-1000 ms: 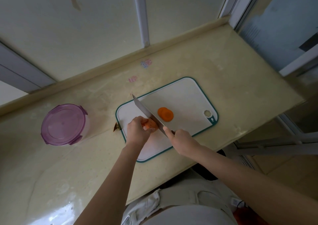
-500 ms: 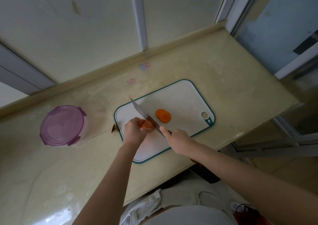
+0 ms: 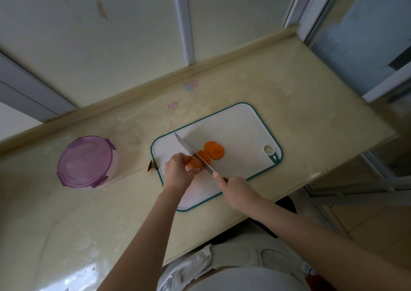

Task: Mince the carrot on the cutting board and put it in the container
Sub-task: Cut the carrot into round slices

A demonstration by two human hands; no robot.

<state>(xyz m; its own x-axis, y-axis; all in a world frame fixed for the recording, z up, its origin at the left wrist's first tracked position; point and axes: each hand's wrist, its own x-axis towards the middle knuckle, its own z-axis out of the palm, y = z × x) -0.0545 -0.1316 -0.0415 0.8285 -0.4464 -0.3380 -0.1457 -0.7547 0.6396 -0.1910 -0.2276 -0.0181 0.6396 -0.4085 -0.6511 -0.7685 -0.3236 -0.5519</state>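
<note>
A white cutting board [image 3: 240, 126] with a teal rim lies on the beige counter. My left hand [image 3: 178, 171] grips the remaining carrot piece [image 3: 194, 162] on the board's left part. My right hand [image 3: 236, 185] holds a knife by its handle, forefinger stretched along the spine. The knife blade [image 3: 191, 151] stands against the carrot's cut end. Three round carrot slices [image 3: 211, 151] lie just right of the blade, overlapping. The round container [image 3: 85, 161] with a purple clip lid stands shut on the counter to the left.
A small brown carrot end [image 3: 152, 165] lies on the counter by the board's left edge. The counter's front edge runs just below the board. A wall and window frames close off the back. My light trousers show below the counter.
A third slice now lies beside the two earlier ones, right of the blade. The knife has shifted slightly left along the carrot. The camera view drifted a little.
</note>
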